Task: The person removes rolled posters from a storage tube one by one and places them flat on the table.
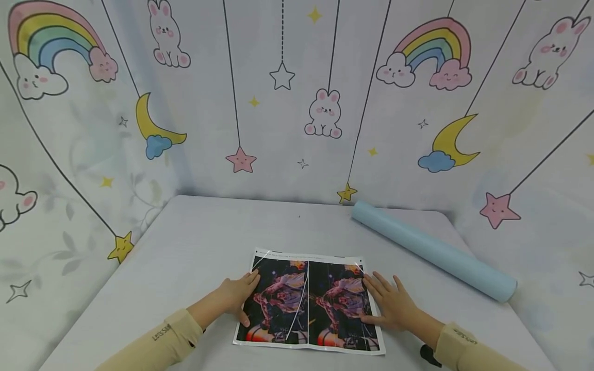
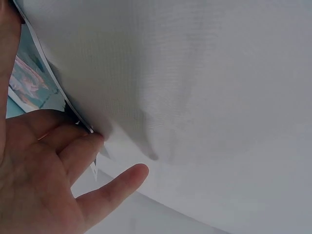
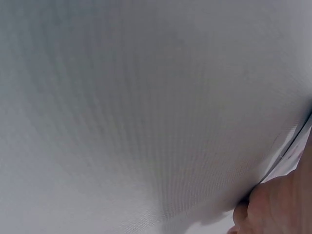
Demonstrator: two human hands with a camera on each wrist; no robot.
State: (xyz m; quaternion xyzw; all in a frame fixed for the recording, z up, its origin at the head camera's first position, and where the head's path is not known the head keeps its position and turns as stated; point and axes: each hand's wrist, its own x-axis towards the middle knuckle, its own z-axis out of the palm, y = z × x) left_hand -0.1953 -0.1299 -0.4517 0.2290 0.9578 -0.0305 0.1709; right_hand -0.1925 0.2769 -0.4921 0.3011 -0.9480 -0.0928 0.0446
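A glossy printed sheet [image 1: 308, 304] with a white border and two matching dark pictures side by side lies on the table. Pale streaks of glare cross its shiny surface. At its left edge rests my left hand [image 1: 237, 296], fingertips on the dark picture and thumb near the lower left side. My right hand [image 1: 393, 305] spreads its fingers at the opposite edge, with fingertips and thumb touching the border. The left wrist view shows the left hand [image 2: 53, 170] from its palm side along the sheet's edge. Only part of the right hand [image 3: 278, 207] appears in the right wrist view.
A light blue roll [image 1: 431, 250] lies diagonally across the table's right side. Beside my right cuff is a small black object [image 1: 430, 355], partly hidden by the sleeve. Behind the white table [image 1: 223, 226] hangs a patterned cloth backdrop [image 1: 209, 103].
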